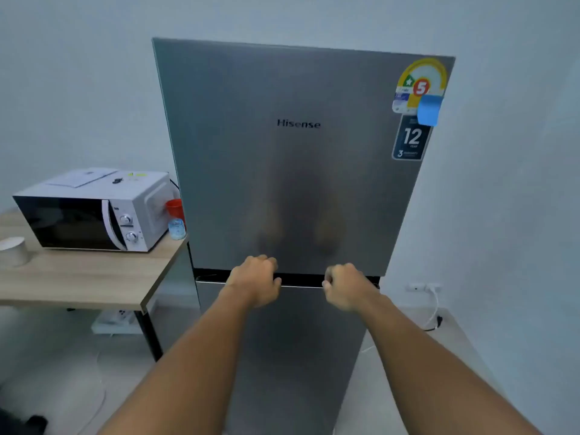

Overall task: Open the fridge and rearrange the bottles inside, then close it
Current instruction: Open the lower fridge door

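Observation:
A tall silver fridge point(292, 171) stands straight ahead with both doors closed; the bottles inside are hidden. My left hand point(255, 281) and my right hand point(345, 285) are both at the dark gap point(301, 279) between the upper door and the lower door point(282, 356). Their fingers are curled at the bottom edge of the upper door. I cannot see whether the fingertips hook under that edge. Stickers point(419, 89) sit at the upper door's top right corner.
A wooden table point(81, 277) stands left of the fridge and touches its side. On it are a white microwave point(94, 211), a red cup point(174, 208), a small clear bottle point(177, 229) and a pale paper cup point(14, 251). A wall socket with a cable point(434, 296) is at the lower right.

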A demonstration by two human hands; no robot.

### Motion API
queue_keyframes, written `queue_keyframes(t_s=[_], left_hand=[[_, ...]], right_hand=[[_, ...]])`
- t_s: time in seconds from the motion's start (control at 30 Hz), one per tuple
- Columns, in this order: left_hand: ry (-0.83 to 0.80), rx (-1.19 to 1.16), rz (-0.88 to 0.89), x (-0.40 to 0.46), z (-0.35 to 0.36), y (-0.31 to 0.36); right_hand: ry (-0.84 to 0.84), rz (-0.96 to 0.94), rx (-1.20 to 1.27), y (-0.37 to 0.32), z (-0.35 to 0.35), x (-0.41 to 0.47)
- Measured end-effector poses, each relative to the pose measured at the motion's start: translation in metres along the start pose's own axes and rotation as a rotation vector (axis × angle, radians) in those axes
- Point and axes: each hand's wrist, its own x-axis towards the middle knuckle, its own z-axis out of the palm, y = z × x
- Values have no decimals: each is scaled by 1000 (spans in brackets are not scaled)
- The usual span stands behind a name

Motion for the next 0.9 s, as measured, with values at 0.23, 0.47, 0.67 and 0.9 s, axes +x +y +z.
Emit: queue_keyframes(t_s=[0.23, 0.47, 0.67, 0.9], left_hand=[[-241, 29, -46, 14, 62, -31], [-18, -392, -138, 23, 88, -64], [125, -357, -328, 35, 81, -62], [134, -190, -316, 36, 79, -62]], right_hand=[[-66, -3, -23, -5, 65, 16], [217, 206, 226, -12, 104, 38], [299, 256, 90, -15, 115, 48], [263, 293, 53, -17, 108, 53]])
